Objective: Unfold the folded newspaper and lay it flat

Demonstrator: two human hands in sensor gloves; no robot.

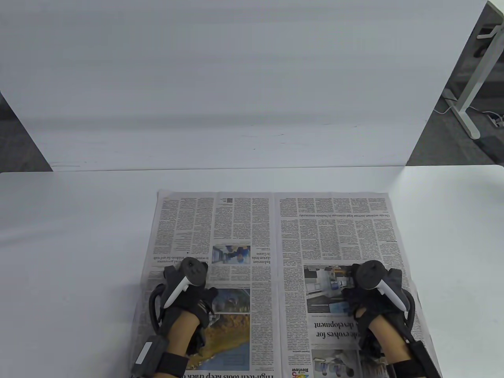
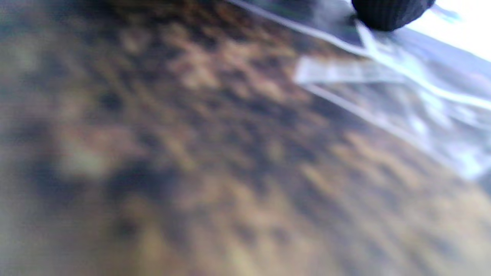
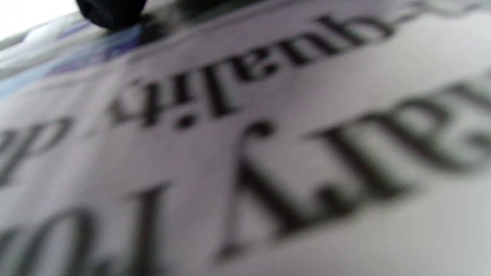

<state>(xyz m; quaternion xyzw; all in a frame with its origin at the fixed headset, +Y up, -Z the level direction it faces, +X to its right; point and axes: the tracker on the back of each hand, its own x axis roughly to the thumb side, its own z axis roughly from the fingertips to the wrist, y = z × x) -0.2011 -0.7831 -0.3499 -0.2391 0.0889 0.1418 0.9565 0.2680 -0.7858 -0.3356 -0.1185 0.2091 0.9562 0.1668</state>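
The newspaper (image 1: pixel 252 224) lies spread open on the white table (image 1: pixel 71 236), its centre fold running away from me and a cross crease at mid-height. My left hand (image 1: pixel 193 295) rests palm down on the left page beside a colour photo. My right hand (image 1: pixel 368 301) rests the same way on the right page above a headline. The trackers hide most of the fingers. In the left wrist view a gloved fingertip (image 2: pixel 387 13) touches the blurred printed photo (image 2: pixel 230 153). The right wrist view shows a fingertip (image 3: pixel 111 11) on the paper above large print (image 3: pixel 268 153).
A white backboard (image 1: pixel 236 98) stands upright behind the table. At the far right a white desk leg (image 1: pixel 470 86) and cables (image 1: pixel 494 118) are on the floor. Bare tabletop lies on both sides of the paper and beyond its far edge.
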